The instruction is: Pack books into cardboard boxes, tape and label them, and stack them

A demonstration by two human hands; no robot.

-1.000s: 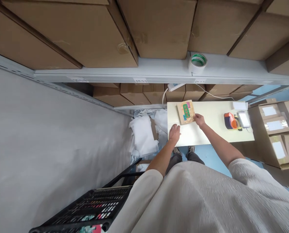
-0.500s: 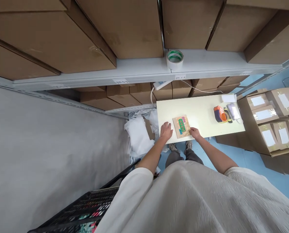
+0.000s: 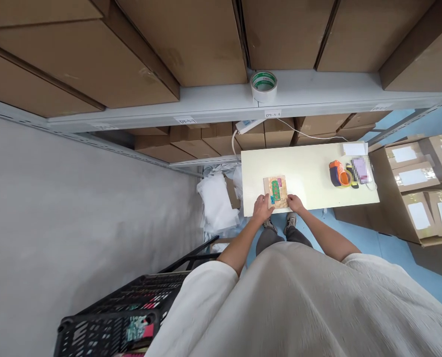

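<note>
A small brown packet (image 3: 275, 190) with green, pink and blue print lies near the front edge of a cream table (image 3: 310, 173). My left hand (image 3: 262, 208) grips its near left corner, fingers curled over the edge. My right hand (image 3: 294, 203) holds its near right corner the same way. Both hands sit at the table's front edge, with the packet flat between them.
An orange tape dispenser (image 3: 339, 174) and papers lie at the table's right end. A tape roll (image 3: 263, 86) sits on the grey shelf (image 3: 221, 101) under cardboard boxes. A black crate (image 3: 120, 322) is at lower left, white bags (image 3: 217, 203) on the floor, labelled boxes (image 3: 417, 193) at right.
The packet has been drawn from the table's far middle to its front edge. My left hand moved from flat on the table onto the packet's corner.
</note>
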